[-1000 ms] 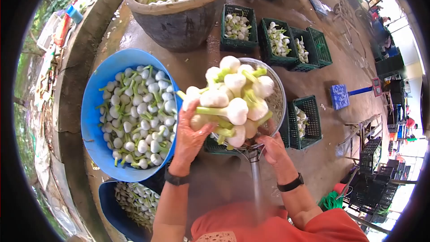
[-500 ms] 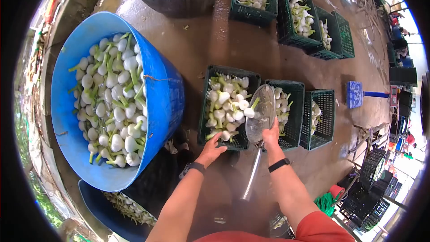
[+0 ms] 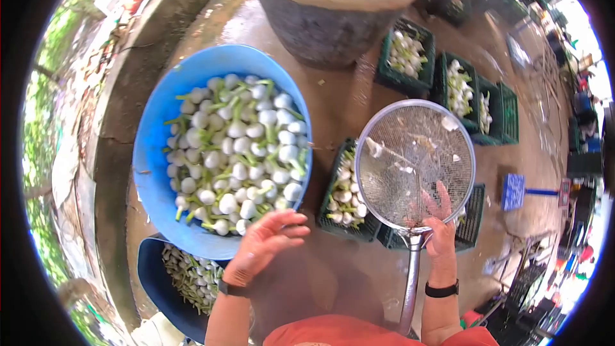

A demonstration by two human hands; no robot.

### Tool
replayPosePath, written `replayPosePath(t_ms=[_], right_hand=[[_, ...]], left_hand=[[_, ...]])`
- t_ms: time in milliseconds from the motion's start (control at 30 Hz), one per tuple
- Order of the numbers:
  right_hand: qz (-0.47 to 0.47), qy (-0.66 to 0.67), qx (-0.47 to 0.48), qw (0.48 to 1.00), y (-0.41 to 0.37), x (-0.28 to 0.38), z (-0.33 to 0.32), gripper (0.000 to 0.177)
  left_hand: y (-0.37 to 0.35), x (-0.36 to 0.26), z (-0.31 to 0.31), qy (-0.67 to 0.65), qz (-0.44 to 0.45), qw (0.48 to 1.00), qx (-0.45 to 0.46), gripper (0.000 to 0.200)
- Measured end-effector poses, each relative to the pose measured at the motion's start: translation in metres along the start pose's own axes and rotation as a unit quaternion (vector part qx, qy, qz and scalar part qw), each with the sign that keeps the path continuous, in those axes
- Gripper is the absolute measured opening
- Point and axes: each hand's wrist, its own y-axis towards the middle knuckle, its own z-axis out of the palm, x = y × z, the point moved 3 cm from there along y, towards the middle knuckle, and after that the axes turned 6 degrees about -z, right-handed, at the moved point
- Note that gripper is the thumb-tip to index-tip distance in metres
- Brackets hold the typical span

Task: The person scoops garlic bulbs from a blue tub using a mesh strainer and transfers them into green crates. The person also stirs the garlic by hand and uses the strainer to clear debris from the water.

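In my right hand (image 3: 442, 237) is a round mesh skimmer (image 3: 416, 154) with a long metal handle. The thumb is by the handle joint, and several fingers show through the mesh from underneath. Bits of pale peel lie on the mesh. My left hand (image 3: 266, 243) is open, fingers apart and holding nothing, near the lower right rim of the blue tub (image 3: 157, 109). White bulbs with green stems, probably garlic (image 3: 237, 129), fill much of that tub. Behind the skimmer stands a green crate (image 3: 325, 208) of the same bulbs, partly covered by it.
A large dark tub (image 3: 320, 32) holding bulbs stands at the top. More green crates (image 3: 509, 112) are at the upper right. A dark blue tub (image 3: 150, 272) sits lower left. A blue square platform (image 3: 513, 192) is on the wet floor at right. A concrete ledge (image 3: 118, 147) runs along the left.
My right hand has lifted the skimmer off the crate, turning its mesh face toward me; the bulbs on it are gone. My left hand has moved from the crate toward the blue tub. The view has shifted.
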Motion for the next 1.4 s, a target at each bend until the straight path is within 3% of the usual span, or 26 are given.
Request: replayPosePath(t_ms=[133, 200, 233, 300, 333, 367, 400, 433, 500, 567, 633, 700, 733, 833, 900, 967, 1033, 1100, 1133, 1167, 1200, 1233, 1300, 1333, 1367, 1400], right_hand=[[-0.011, -0.002, 0.088, 0.996, 0.023, 0.017, 0.146, 0.086], [-0.035, -0.036, 0.146, 0.988, 0.039, -0.002, 0.205, 0.08], [-0.056, -0.078, 0.156, 0.983, 0.048, -0.016, 0.235, 0.078], [-0.178, -0.214, 0.206, 0.938, 0.084, -0.055, 0.277, 0.075], [-0.175, -0.219, 0.215, 0.935, 0.097, -0.069, 0.291, 0.075], [-0.253, -0.402, 0.187, 0.86, 0.108, -0.079, 0.305, 0.076], [-0.323, -0.564, 0.153, 0.744, 0.117, -0.092, 0.317, 0.077], [-0.321, -0.568, 0.162, 0.741, 0.128, -0.107, 0.325, 0.077], [-0.288, -0.67, 0.088, 0.678, 0.152, -0.131, 0.327, 0.082], [-0.293, -0.677, 0.095, 0.668, 0.167, -0.146, 0.335, 0.084], [-0.206, -0.676, 0.126, 0.696, 0.181, -0.161, 0.338, 0.084], [-0.155, -0.665, 0.135, 0.718, 0.196, -0.173, 0.33, 0.084], [-0.113, -0.646, 0.137, 0.743, 0.205, -0.179, 0.323, 0.084], [-0.014, -0.634, 0.127, 0.763, 0.22, -0.203, 0.317, 0.084], [-0.008, -0.657, 0.112, 0.745, 0.227, -0.228, 0.31, 0.082], [0.013, -0.627, 0.093, 0.773, 0.239, -0.252, 0.302, 0.082], [0.072, -0.547, 0.13, 0.824, 0.249, -0.266, 0.303, 0.081], [0.036, -0.552, 0.115, 0.825, 0.259, -0.29, 0.281, 0.078], [0.122, -0.484, 0.107, 0.86, 0.257, -0.297, 0.276, 0.076], [0.206, -0.407, 0.1, 0.884, 0.254, -0.306, 0.274, 0.074], [0.228, -0.391, 0.064, 0.89, 0.25, -0.314, 0.271, 0.071], [0.232, -0.393, 0.063, 0.888, 0.241, -0.311, 0.27, 0.071], [0.269, -0.365, 0.02, 0.891, 0.229, -0.299, 0.27, 0.073], [0.267, -0.368, 0.02, 0.891, 0.225, -0.288, 0.274, 0.073], [0.256, -0.354, 0.058, 0.898, 0.22, -0.277, 0.281, 0.075], [0.245, -0.337, 0.098, 0.904, 0.214, -0.267, 0.29, 0.078]], left_hand=[[-0.012, -0.053, -0.101, -0.033, 0.16, 0.97, -0.182, 0.053], [-0.007, -0.052, -0.176, -0.002, 0.163, 0.938, -0.306, 0.06], [-0.007, -0.055, -0.206, -0.032, 0.153, 0.93, -0.333, 0.069], [-0.002, -0.067, -0.241, 0.078, 0.121, 0.894, -0.424, 0.078], [0.003, -0.073, -0.255, 0.068, 0.121, 0.893, -0.428, 0.078], [0.008, -0.08, -0.269, 0.074, 0.121, 0.878, -0.456, 0.082], [0.014, -0.088, -0.285, 0.08, 0.12, 0.862, -0.485, 0.085], [0.022, -0.095, -0.3, 0.083, 0.098, 0.856, -0.5, 0.086], [0.035, -0.116, -0.312, 0.042, 0.108, 0.875, -0.471, 0.086], [0.057, -0.127, -0.335, 0.084, 0.084, 0.861, -0.494, 0.087], [0.076, -0.131, -0.349, 0.127, 0.053, 0.848, -0.512, 0.089], [0.098, -0.133, -0.348, 0.004, 0.083, 0.939, -0.334, 0.097], [0.127, -0.114, -0.382, 0.107, 0.067, 0.904, -0.407, 0.101], [0.145, -0.128, -0.357, 0.107, 0.046, 0.889, -0.444, 0.096], [0.154, -0.115, -0.365, 0.085, 0.021, 0.897, -0.432, 0.09], [0.163, -0.114, -0.372, 0.12, -0.027, 0.923, -0.365, 0.086], [0.175, -0.102, -0.367, 0.1, -0.007, 0.917, -0.386, 0.083], [0.213, -0.071, -0.395, 0.099, 0.026, 0.946, -0.309, 0.069], [0.198, -0.101, -0.361, 0.057, -0.006, 0.953, -0.296, 0.06], [0.204, -0.084, -0.377, 0.056, -0.003, 0.953, -0.298, 0.06], [0.211, -0.06, -0.392, 0.364, 0.084, 0.894, -0.247, 0.059], [0.206, -0.056, -0.379, 0.632, 0.159, 0.74, -0.163, 0.058], [0.208, -0.054, -0.37, 0.585, 0.163, 0.777, -0.167, 0.06], [0.206, -0.069, -0.362, 0.381, 0.086, 0.905, -0.171, 0.059], [0.202, -0.08, -0.349, 0.154, 0.003, 0.975, -0.162, 0.059], [0.195, -0.096, -0.33, 0.155, 0.003, 0.974, -0.162, 0.059]])
